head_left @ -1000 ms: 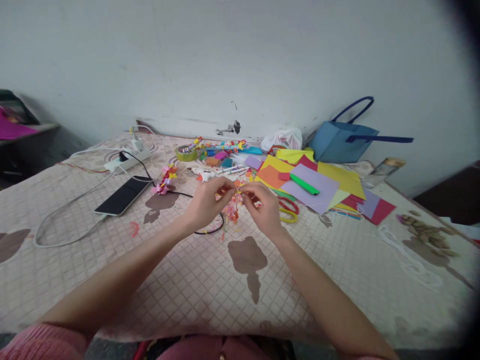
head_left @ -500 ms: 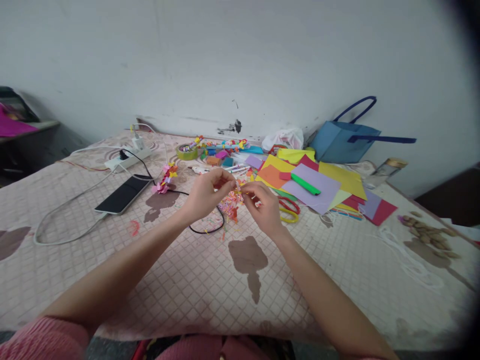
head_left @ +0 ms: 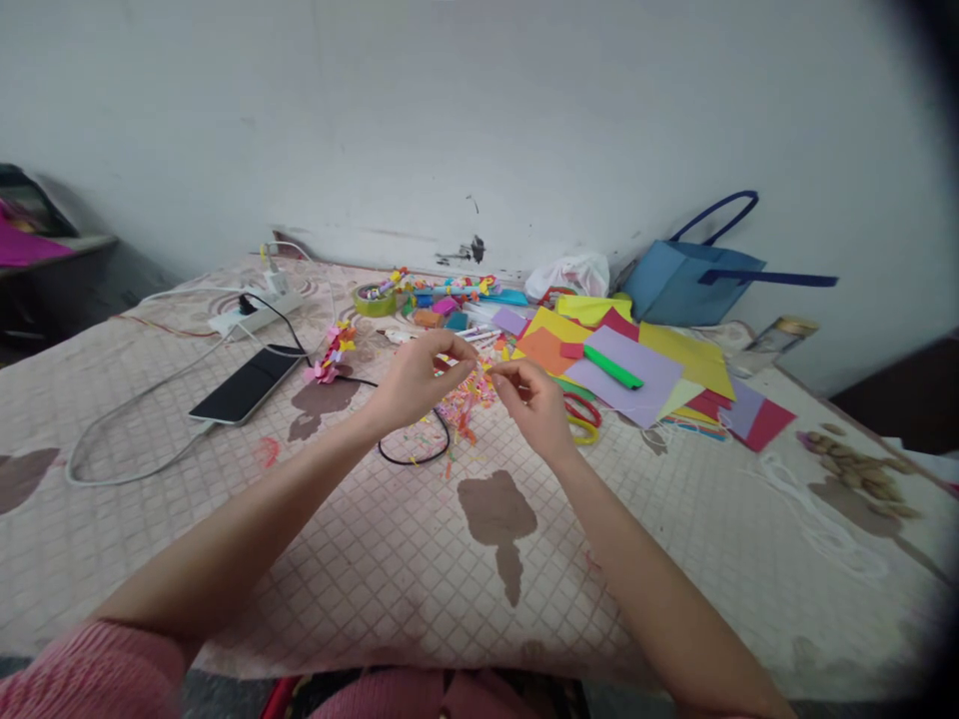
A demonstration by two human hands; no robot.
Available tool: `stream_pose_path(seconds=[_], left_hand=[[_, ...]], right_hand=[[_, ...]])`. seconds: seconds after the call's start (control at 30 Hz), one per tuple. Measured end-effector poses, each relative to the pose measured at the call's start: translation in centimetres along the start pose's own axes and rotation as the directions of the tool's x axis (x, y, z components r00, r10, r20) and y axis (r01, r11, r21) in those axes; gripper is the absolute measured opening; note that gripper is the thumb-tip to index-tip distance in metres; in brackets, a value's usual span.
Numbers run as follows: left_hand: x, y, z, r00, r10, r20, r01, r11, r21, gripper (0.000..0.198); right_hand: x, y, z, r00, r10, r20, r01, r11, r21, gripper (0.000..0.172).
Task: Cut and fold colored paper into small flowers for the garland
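My left hand (head_left: 420, 381) hovers above a pile of small coloured paper bits (head_left: 474, 394), thumb and forefinger closed in a pinch. Facing it from the right, my right hand (head_left: 534, 407) pinches too, with a narrow gap between the two sets of fingertips. Whatever either pinch holds is too small to make out. A string of pink, red and yellow paper pieces (head_left: 331, 356) lies left of my left hand. Beside my right hand are red and yellow scissor handles (head_left: 584, 427), partly covered by the hand.
Left stand a phone (head_left: 247, 384) on a cable and a power strip (head_left: 255, 318). Tape (head_left: 375, 302) lies at the back. Coloured paper sheets (head_left: 636, 369), a green cutter-like tool (head_left: 612, 367), a blue bag (head_left: 685, 285), a glass jar (head_left: 775, 345), white cord (head_left: 816, 519) and peanuts (head_left: 854, 469) are right.
My right hand has shifted slightly right, so the gap between my fingertips is wider. The pale piece between them no longer shows clearly. My left hand has barely moved.
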State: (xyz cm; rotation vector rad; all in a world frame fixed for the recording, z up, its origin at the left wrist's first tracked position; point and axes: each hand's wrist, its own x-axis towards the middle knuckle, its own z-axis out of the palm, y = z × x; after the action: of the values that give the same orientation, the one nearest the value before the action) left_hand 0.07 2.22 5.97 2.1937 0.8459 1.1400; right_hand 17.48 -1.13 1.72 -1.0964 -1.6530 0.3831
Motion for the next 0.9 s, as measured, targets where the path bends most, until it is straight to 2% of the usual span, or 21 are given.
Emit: stream_pose_path(seconds=[0.2,0.3,0.37,0.43,0.5,0.6,0.67,0.77,0.9], left_hand=[[-0.3,0.1,0.7,0.997,0.043,0.062,-0.042,0.999,-0.007,0.01],[-0.4,-0.1,1.3,0.999,-0.026,0.046,0.031,0.994,-0.103,0.012],[-0.5,-0.5,1.8,0.992,-0.113,0.062,0.125,0.965,-0.231,0.015],[-0.8,-1.1,2.4,0.961,-0.225,0.159,0.27,0.881,-0.388,0.019],[-1.2,-1.7,2.8,0.901,-0.299,0.314,0.426,0.744,-0.514,0.024],[-1.9,-2.4,3.1,0.822,-0.395,0.411,0.57,0.541,-0.618,0.024],[-2.3,-2.5,3.0,0.793,-0.42,0.441,0.606,0.466,-0.645,0.019],[-2.5,-2.5,2.9,0.774,-0.405,0.488,0.629,0.4,-0.666,0.019],[-2.6,-2.5,2.9,0.766,-0.398,0.505,0.639,0.381,-0.669,0.022]], right_hand=[[0.1,-0.6,0.3,0.98,0.14,0.139,-0.164,0.97,0.18,0.015],[0.1,-0.9,0.2,0.962,0.223,0.159,-0.265,0.905,0.332,0.02],[0.2,-1.0,-0.1,0.937,0.301,0.18,-0.35,0.814,0.463,0.02],[0.4,-1.1,-0.4,0.9,0.375,0.222,-0.432,0.7,0.569,0.02],[0.5,-1.0,-0.6,0.86,0.433,0.271,-0.5,0.601,0.624,0.023],[0.7,-0.6,-0.7,0.819,0.476,0.32,-0.553,0.505,0.663,0.026],[0.7,-0.3,-0.7,0.803,0.488,0.343,-0.572,0.466,0.675,0.027],[0.7,0.1,-0.4,0.788,0.493,0.368,-0.591,0.44,0.676,0.026],[0.6,0.4,-0.2,0.778,0.497,0.384,-0.607,0.437,0.664,0.025]])
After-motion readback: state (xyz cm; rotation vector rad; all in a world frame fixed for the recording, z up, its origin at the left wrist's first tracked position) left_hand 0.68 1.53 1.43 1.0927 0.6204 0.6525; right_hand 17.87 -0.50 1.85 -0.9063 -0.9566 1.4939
